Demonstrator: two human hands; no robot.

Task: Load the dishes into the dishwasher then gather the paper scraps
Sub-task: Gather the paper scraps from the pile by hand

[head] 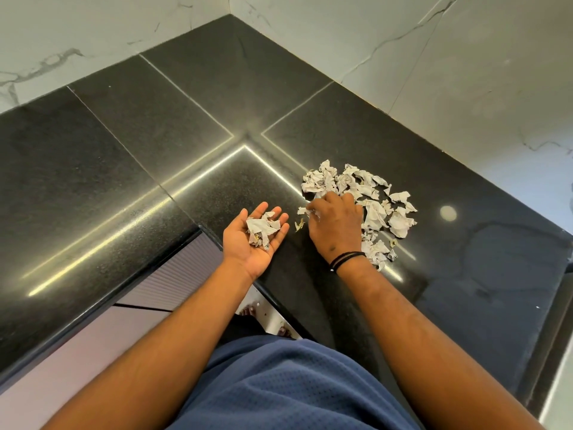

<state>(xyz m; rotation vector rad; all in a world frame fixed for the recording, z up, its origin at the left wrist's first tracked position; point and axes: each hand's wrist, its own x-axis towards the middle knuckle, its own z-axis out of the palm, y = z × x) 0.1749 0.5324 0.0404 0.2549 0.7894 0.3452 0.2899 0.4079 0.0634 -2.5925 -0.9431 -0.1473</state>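
Setting: black polished stone tabletop (192, 125) running into a corner between white marbled walls (403, 41); the inner front edge turns a corner near the person.
Scraps on tabletop: loose pile of crumpled paper scraps (376, 197) toward the right-hand run, back from the front edge; one tiny fragment (299, 225) lies apart, between the hands.
Left hand (257, 235): palm up, fingers straight, cupping a small wad (262, 228) of gathered scraps just past the tabletop's inner corner.
Right hand (336, 223): palm down on the pile's near side, fingers curled into the paper; whether it actually pinches a piece I cannot tell.
Handling: likely very light, soft, springy when crumpled; prone to scatter or slip on the glossy stone.
Where to take hold: rake several together, pinch at the bunched folds.
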